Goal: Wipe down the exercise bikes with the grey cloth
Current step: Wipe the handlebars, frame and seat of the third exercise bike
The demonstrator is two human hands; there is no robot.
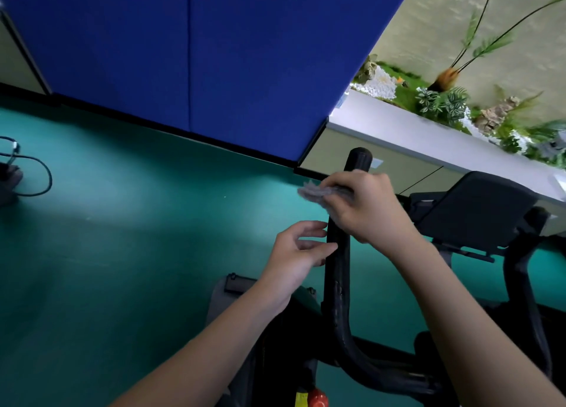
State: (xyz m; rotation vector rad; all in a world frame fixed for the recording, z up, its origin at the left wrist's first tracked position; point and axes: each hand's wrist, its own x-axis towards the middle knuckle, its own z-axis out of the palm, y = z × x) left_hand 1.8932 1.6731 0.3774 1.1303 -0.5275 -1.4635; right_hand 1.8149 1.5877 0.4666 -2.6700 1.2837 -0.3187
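Note:
A black exercise bike fills the lower right, its left handlebar (337, 272) rising to a rounded tip. My right hand (367, 204) grips the grey cloth (312, 192) wrapped against the upper part of that bar; a corner of cloth sticks out to the left. My left hand (294, 253) hovers just left of the bar lower down, fingers loosely extended with the fingertips at the bar, holding nothing. The bike's dark console (477, 210) sits to the right, with the right handlebar (520, 269) beyond it.
Green floor (122, 253) spreads to the left. A blue wall panel (183, 54) stands behind. A white ledge (413, 131) with artificial plants runs along the right. A black cable and device (18, 177) lie at the far left. A red knob (318, 399) shows at the bottom.

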